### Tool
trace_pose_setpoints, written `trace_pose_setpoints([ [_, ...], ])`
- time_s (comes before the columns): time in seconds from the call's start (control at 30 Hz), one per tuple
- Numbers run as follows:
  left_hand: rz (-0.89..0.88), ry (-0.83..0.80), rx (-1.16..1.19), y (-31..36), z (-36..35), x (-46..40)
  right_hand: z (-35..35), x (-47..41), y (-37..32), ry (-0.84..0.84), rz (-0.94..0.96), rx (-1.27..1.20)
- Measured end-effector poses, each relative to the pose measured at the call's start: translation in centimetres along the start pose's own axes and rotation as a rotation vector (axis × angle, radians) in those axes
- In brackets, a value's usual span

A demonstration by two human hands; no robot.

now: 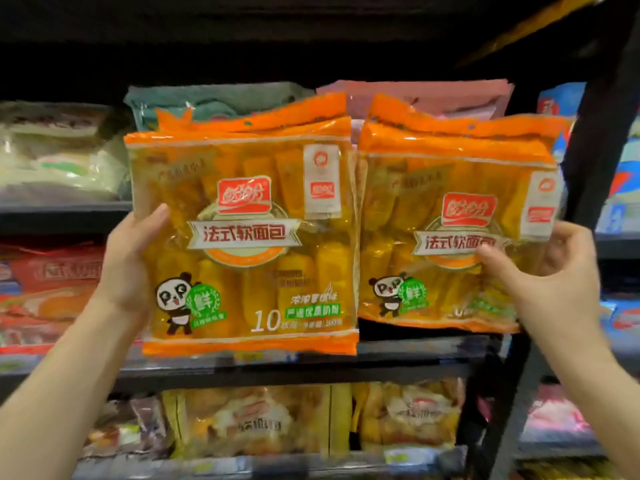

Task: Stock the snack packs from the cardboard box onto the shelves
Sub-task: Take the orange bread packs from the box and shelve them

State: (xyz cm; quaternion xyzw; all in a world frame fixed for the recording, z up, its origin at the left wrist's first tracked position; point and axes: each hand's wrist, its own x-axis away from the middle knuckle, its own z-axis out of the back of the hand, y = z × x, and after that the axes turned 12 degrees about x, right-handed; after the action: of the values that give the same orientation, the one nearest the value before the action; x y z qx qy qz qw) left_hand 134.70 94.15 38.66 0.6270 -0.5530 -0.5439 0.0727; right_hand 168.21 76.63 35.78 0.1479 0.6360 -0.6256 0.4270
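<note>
Two orange bread packs held upright at the shelf front, neither yet seated.

The left hand point(133, 258) gripped the side of the left glossy orange plastic snack pack point(242, 237), whose bottom edge overhung the dark metal shelf point(415, 351); it might have tipped forward if let go. The right hand point(550, 271) pinched the right matching orange pack point(450, 223), which leaned loosely and could have slid on the slick film. The cardboard box was out of view.

Two snack packs are standing side by side: left pack point(242, 237) beside right pack point(450, 230), both sitting above the shelf point(415, 351) edge.
</note>
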Motion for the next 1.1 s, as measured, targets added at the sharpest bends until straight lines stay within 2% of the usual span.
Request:
trace_pose_setpoints([
  [0.17,-0.122,-0.002,0.023,-2.5,0.7,1.7,-1.1,1.5,2.6,0.127,0.123,-0.043],
  [0.3,-0.115,0.012,0.014,-2.9,1.0,2.8,-1.8,1.8,4.2,0.143,0.155,-0.069],
  [0.5,-0.055,0.018,-0.034,-3.4,1.2,4.5,-2.2,2.1,6.8,0.059,0.123,-0.051],
  [0.77,-0.073,0.086,-0.056,-4.7,0.7,6.2,-3.3,2.2,8.7,0.0,0.082,-0.057],
  [1.1,-0.101,0.044,-0.099,-5.3,1.2,6.8,-4.7,3.5,10.9,-0.107,0.004,-0.046],
])
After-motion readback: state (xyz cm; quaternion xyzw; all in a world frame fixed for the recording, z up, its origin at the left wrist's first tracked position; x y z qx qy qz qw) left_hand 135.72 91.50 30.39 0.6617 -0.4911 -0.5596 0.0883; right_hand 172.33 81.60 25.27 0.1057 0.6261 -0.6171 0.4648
